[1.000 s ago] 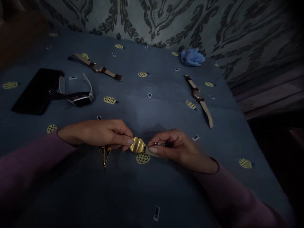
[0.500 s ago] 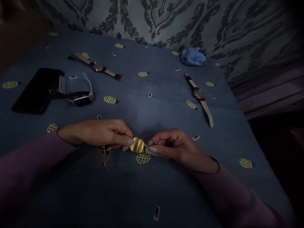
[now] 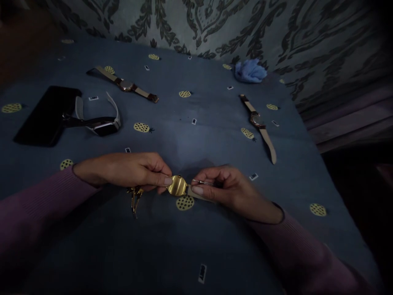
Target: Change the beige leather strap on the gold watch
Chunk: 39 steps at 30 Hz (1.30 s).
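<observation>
A wristwatch with a round gold case lies with its smooth back facing up. My left hand is closed, pinching the case at its left edge. A light beige strap runs from the case's right side beneath my right hand. That hand is closed on a thin metal tool, held between thumb and fingers, its tip pointing left near the strap joint. The thumb also rests by the strap. Below my left hand, gold metal band pieces show; their upper part is hidden.
Farther back are a brown-and-beige strapped watch and, to the right, a similar watch. At left, a smartwatch with a pale band sits against a black phone. A crumpled blue cloth lies near the patterned wall.
The tool's tip has shifted slightly left and tilts a little more upward. Both hands keep their hold around the gold watch; the view has moved slightly.
</observation>
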Each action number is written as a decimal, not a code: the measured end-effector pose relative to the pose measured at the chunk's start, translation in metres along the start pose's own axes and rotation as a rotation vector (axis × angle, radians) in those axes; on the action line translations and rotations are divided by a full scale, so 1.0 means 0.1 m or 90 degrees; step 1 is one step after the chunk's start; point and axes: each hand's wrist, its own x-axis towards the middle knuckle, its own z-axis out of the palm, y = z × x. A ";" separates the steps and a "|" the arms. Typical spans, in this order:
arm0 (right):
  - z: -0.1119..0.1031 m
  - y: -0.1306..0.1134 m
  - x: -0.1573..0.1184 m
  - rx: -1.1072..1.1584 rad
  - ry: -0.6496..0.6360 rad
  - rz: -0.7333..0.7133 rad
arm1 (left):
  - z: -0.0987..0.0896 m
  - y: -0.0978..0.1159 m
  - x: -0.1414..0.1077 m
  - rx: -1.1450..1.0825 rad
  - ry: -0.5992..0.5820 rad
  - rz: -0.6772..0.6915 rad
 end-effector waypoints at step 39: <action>0.12 0.03 -0.04 -0.079 0.075 -0.069 | -0.03 -0.02 -0.02 -0.002 -0.037 0.005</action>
